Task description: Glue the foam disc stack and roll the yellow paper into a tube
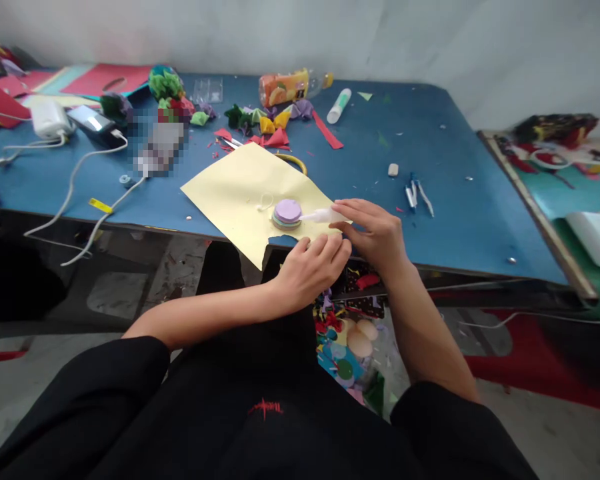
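A person's right hand (pixel 373 230) gripped a white nozzle bottle (pixel 325 215) close to the near edge of a blue table (pixel 370 177). The nozzle pointed left at a small stack of round discs (pixel 287 212), purple on top, which sat on a pale yellow sheet (pixel 245 180) overhanging that edge. The left hand (pixel 320 263) curled by the near edge; whether it held anything could not be told. A drink bottle (pixel 293 87) lay along the far edge.
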The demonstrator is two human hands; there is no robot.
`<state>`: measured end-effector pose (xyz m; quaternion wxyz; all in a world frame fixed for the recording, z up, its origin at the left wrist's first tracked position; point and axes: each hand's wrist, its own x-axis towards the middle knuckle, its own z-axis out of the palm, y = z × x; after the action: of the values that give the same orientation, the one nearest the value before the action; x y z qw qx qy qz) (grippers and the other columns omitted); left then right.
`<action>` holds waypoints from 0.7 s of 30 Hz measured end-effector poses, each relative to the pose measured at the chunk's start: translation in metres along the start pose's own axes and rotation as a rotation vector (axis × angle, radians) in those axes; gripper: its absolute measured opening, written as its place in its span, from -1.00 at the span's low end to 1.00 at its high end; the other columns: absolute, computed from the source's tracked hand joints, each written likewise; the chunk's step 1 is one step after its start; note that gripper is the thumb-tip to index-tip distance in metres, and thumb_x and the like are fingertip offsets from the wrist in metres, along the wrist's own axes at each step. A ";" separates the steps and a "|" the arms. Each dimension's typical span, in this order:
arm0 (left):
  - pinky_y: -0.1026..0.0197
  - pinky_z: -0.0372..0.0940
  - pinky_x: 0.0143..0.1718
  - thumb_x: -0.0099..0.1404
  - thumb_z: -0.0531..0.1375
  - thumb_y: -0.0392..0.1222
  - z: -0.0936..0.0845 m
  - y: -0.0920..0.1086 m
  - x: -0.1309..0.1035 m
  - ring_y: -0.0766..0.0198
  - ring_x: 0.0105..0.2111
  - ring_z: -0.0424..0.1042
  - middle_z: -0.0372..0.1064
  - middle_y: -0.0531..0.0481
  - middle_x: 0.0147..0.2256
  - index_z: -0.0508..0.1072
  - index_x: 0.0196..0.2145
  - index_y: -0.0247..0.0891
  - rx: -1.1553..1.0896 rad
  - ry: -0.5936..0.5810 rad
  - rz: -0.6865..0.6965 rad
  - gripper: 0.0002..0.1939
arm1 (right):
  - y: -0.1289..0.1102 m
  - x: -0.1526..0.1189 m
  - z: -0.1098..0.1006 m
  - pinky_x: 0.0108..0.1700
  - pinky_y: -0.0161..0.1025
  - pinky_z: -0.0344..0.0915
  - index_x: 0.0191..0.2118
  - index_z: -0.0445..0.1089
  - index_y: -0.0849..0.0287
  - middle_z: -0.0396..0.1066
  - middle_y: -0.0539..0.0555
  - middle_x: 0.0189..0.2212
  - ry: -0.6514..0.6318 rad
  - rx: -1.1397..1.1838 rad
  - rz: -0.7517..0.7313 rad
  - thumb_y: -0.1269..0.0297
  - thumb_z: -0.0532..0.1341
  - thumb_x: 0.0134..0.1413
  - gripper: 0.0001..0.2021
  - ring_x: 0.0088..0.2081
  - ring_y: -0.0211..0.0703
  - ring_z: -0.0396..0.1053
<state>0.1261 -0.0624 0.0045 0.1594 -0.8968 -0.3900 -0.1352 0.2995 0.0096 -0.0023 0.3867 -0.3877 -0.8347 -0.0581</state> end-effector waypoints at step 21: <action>0.17 0.45 -0.14 0.26 -0.02 -0.45 0.002 -0.054 -0.044 0.20 -0.16 0.53 0.53 -0.12 -0.13 0.49 -0.15 -0.44 -0.186 0.344 0.131 -0.67 | -0.003 0.001 -0.003 -0.04 -0.11 0.49 -0.05 0.49 0.06 0.52 0.08 -0.12 0.065 0.075 0.079 0.30 0.32 0.06 -0.70 -0.12 -0.07 0.51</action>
<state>0.0573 -0.0558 -0.0037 0.1484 -0.8948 -0.2837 -0.3111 0.2987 0.0067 0.0011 0.4300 -0.4034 -0.8073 -0.0239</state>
